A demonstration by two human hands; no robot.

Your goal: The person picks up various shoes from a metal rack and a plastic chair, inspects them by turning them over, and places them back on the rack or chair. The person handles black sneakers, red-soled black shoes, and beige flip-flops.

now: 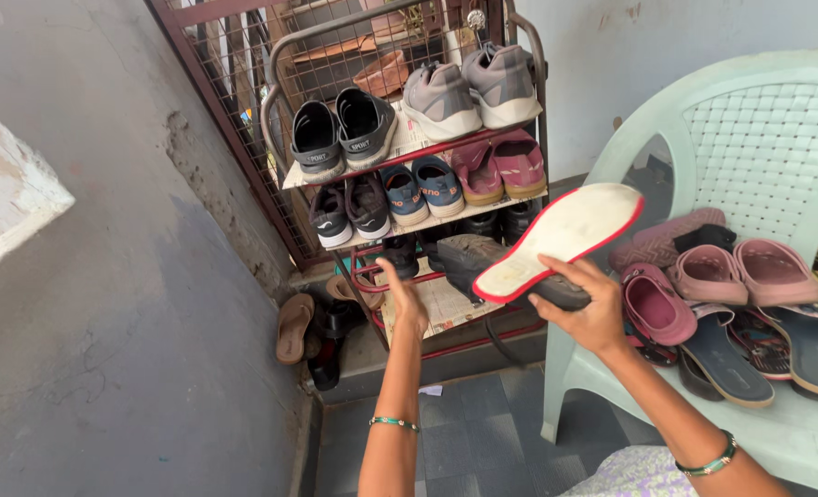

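Shoe (556, 241), sole up, held in front of the rack (529, 110) and beside the chair (759, 138).
The right hand (588, 308) is clamped on its heel end; the left hand (407, 296) is spread wide, holding nothing, near the lower shelf. The shoe looks light, its white, red-edged sole stiff and grippy; the heel seems the surest hold. Printed newspaper (441, 304) lines the shelves; pale lettering marks some heels.
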